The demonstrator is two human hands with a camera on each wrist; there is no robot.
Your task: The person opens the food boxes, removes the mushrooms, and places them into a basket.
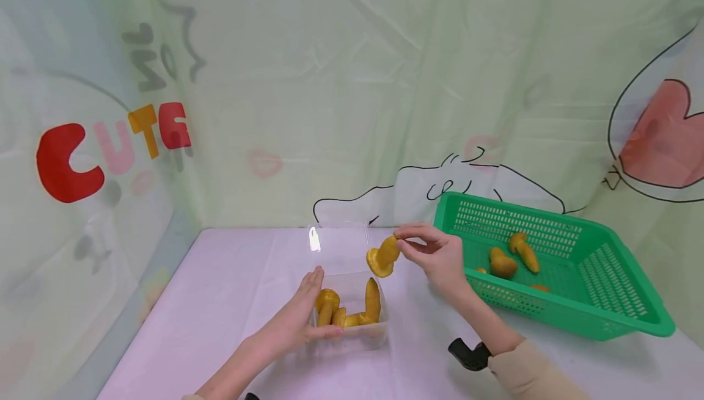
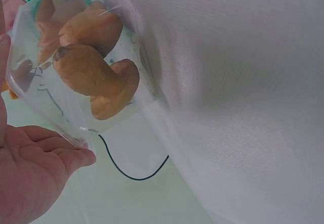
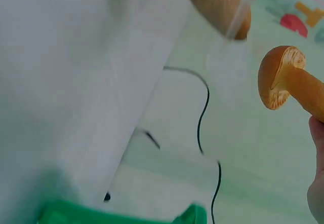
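My right hand (image 1: 439, 261) pinches a yellow-brown mushroom (image 1: 387, 254) by the end of its stem, cap downward, above the clear plastic box (image 1: 360, 344). In the right wrist view the mushroom's cap and pale gills (image 3: 291, 67) show plainly. Against the left side of the box lies my left hand (image 1: 286, 322), fingers straight along the wall and thumb across the near side. Several mushrooms (image 1: 372, 302) are inside the box; the left wrist view shows them (image 2: 86, 69) through the clear plastic. The box's transparent lid (image 1: 341, 240) stands raised at the back.
To the right stands a green perforated basket (image 1: 616, 320) with several mushrooms (image 1: 502, 264) in it. Both box and basket are on a table with a pale lilac cloth (image 1: 220, 302). A printed curtain (image 1: 308, 82) hangs behind and at the left.
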